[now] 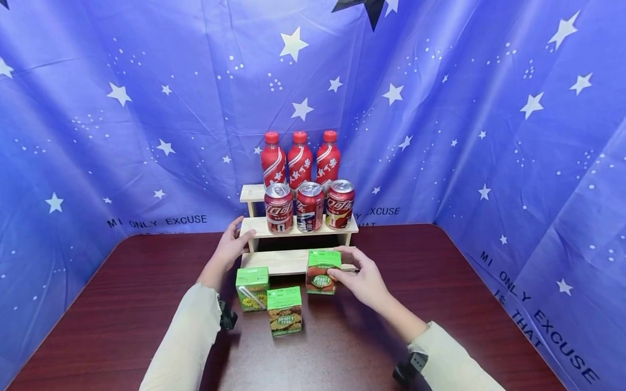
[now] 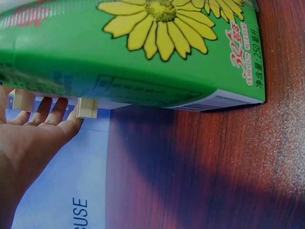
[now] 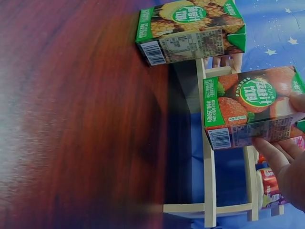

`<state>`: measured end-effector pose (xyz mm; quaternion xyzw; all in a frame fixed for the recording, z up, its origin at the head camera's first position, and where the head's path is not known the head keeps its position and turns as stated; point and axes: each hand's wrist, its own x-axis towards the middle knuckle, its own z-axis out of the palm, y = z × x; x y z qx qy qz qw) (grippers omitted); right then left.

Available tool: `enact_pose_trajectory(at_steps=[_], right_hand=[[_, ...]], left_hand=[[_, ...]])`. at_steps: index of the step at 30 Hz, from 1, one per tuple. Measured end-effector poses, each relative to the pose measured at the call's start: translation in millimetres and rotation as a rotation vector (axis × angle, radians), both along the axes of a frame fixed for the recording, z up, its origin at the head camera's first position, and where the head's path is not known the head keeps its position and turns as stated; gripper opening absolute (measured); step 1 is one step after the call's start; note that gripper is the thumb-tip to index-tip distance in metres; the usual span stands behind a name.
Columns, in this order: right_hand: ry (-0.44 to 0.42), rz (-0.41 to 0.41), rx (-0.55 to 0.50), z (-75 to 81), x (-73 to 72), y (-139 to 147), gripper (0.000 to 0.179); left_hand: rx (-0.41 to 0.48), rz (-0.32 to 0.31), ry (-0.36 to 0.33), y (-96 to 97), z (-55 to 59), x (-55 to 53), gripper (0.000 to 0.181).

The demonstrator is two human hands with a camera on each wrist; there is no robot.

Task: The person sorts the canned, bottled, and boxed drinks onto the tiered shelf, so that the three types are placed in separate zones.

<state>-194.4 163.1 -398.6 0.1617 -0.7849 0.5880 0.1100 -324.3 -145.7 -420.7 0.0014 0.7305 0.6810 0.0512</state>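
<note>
My right hand (image 1: pixel 364 277) pinches a juice box (image 3: pixel 252 102) with a green top and red lychee pictures, thumb on its front and fingers at its side. That box overlaps the right part of the lowest step in the head view. With my left hand (image 1: pixel 231 245) I grip the left end of the middle step of a wooden three-step rack (image 1: pixel 274 262), thumb on top. Two more juice boxes stand before the rack: one with yellow flowers and a straw (image 1: pixel 252 290), and one with brown fruit pictures (image 1: pixel 285 312). The flower box looms large in the left wrist view.
Three red cola bottles (image 1: pixel 300 160) line the top step, with three cola cans (image 1: pixel 310 209) on the middle one. The rack stands near the far edge of a dark red wooden table (image 1: pixel 161 293). A blue starry curtain (image 1: pixel 195 108) hangs behind and at the sides.
</note>
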Motion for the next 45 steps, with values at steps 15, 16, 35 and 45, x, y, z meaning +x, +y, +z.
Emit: enact_pose_trajectory(at_steps=[15,16,35,45], right_hand=[[-0.058,-0.035,-0.029,14.2,-25.0,-21,0.045],[-0.063,-0.038,-0.03,15.8,-25.8,-23,0.045],[-0.007,-0.057,0.044,26.9,-36.9,-53,0.047],[-0.011,-0.064,0.014,4.2,-60.0,-64,0.046]], left_hand=[[0.004,-0.002,-0.001,-0.2,-0.9,-2.1,0.07],[0.004,-0.003,-0.002,-0.1,-0.8,-2.3,0.07],[0.007,0.001,-0.007,0.3,1.8,-0.3,0.069],[0.013,-0.004,0.01,-0.1,1.9,1.6,0.068]])
